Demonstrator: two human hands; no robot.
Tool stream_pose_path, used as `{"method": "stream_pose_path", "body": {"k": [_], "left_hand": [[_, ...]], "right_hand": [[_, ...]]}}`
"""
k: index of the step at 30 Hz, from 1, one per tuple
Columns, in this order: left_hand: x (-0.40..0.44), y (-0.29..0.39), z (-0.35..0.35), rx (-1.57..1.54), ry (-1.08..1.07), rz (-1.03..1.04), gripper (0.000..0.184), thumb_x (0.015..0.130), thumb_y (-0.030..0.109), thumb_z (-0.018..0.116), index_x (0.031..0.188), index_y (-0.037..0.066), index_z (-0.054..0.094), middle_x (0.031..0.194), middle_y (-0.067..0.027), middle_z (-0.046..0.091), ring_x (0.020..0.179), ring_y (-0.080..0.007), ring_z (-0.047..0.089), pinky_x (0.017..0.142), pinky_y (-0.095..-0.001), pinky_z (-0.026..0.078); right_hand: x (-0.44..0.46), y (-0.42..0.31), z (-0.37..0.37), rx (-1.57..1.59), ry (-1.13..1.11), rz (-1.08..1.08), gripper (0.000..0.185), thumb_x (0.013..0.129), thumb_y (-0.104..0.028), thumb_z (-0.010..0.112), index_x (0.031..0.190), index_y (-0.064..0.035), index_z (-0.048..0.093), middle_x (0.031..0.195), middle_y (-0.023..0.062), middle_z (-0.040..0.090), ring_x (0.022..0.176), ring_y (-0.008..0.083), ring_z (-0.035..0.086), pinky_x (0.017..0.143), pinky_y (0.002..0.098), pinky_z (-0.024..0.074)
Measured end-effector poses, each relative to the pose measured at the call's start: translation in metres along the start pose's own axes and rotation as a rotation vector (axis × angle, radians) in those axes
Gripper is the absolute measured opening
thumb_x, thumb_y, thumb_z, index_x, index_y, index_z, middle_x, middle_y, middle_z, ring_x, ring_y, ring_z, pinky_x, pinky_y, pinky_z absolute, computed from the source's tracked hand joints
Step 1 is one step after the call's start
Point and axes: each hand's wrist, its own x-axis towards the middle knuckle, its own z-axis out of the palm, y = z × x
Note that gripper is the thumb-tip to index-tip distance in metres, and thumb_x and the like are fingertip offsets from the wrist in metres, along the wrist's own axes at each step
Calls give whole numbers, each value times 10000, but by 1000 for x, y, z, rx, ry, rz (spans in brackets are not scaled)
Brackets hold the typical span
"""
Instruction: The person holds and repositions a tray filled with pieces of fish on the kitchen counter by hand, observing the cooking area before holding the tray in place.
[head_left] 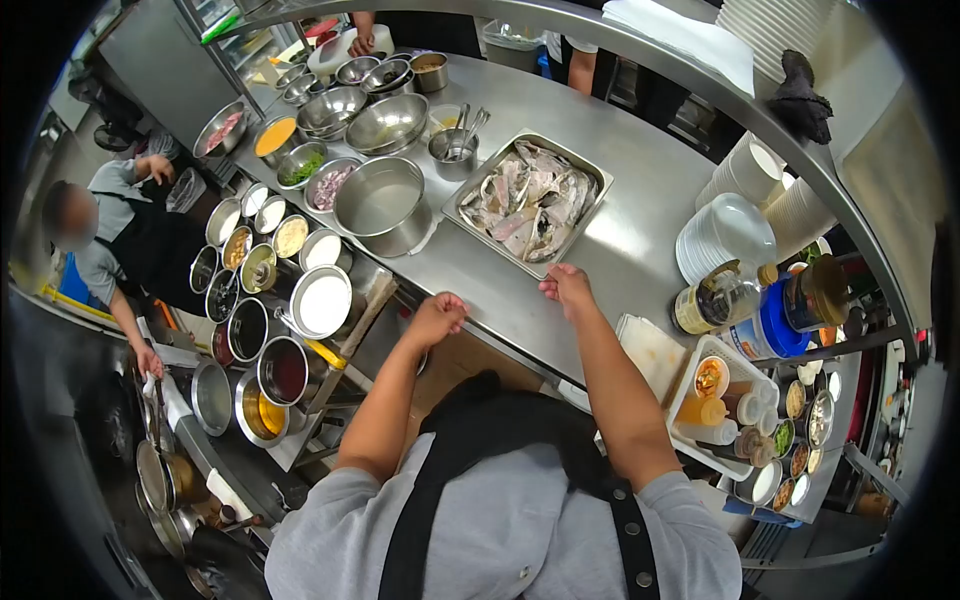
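A rectangular steel tray (604, 190) holds pieces of raw fish (530, 200) with silvery skin, heaped inside it. My right hand (568, 288) is at the tray's near corner, its fingers curled in a pinch. Whether it grips the rim or something small I cannot make out. Left of it, over the counter's front edge, my left hand (438, 318) hangs with fingers curled in and nothing visible in them. Behind the tray's left side stands a small steel pot (452, 160) with ladles or spoons in it.
A large steel pot (381, 205) and several bowls crowd the counter's left side. On the right are stacked bowls (725, 240), an oil bottle (722, 298) and a basket of squeeze bottles (740, 465). A co-worker (150, 230) stands at the far left; another person's hand (362, 38) shows behind the counter.
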Motion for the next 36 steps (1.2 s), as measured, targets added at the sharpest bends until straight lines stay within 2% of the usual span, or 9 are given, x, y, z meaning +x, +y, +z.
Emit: {"method": "stream_pose_path", "body": {"k": [2,5,9,13,19,25,28,34,36], "left_hand": [[71,-71,-65,-673,-144,-22,340,853,283,625,1051,22,533,878,-66,598,702,-193,596,593,-329,503],[-7,57,12,161,217,168,293,845,216,620,1049,28,526,884,-64,592,693,-168,579,590,-301,491],[16,81,7,18,423,277,152,864,143,556,978,43,546,771,-22,576,590,-99,531,530,-234,455],[38,95,7,-53,514,224,219,875,196,567,1031,46,531,857,-32,588,605,-103,539,531,-238,465],[60,101,-5,-86,495,190,314,873,280,592,1069,47,514,861,-27,588,588,-91,532,510,-236,440],[67,111,-9,80,391,58,253,893,325,570,888,74,544,644,-19,563,496,-102,507,455,-238,426],[67,117,-5,211,352,-18,309,900,364,560,791,76,530,579,-16,521,446,-105,466,428,-243,401],[81,76,-4,446,336,254,486,933,376,500,627,0,518,523,-42,454,514,-139,399,522,-324,378],[72,66,1,439,272,227,487,946,369,478,645,-12,516,528,-48,432,536,-139,384,547,-325,378]], "right_hand": [[-11,-7,-1,-9,21,-38,169,886,-234,581,968,-87,567,819,39,614,684,154,575,617,287,455],[-10,-2,5,-49,62,-49,138,879,-163,586,770,-80,569,705,8,562,578,70,523,535,227,421],[1,5,9,48,13,-112,134,872,-186,591,783,-86,577,691,3,560,535,78,462,500,228,386],[1,2,8,24,63,-132,139,876,-167,589,760,-101,548,676,-13,524,524,74,411,509,236,374],[-14,-2,-22,40,110,-84,96,860,-168,595,786,-121,557,678,-44,507,575,60,420,529,223,352],[-41,8,-34,25,137,-75,65,855,-160,602,828,-108,575,683,-51,507,573,58,435,540,224,363],[-56,14,-32,56,132,-57,72,854,-164,610,843,-99,581,674,-53,506,576,59,444,547,223,368],[-79,37,-43,89,106,-53,108,858,-175,627,876,-80,581,670,-47,514,576,59,448,558,218,375],[-92,39,-48,90,116,-36,109,863,-162,627,894,-70,575,680,-48,514,578,60,450,560,213,385]]}}
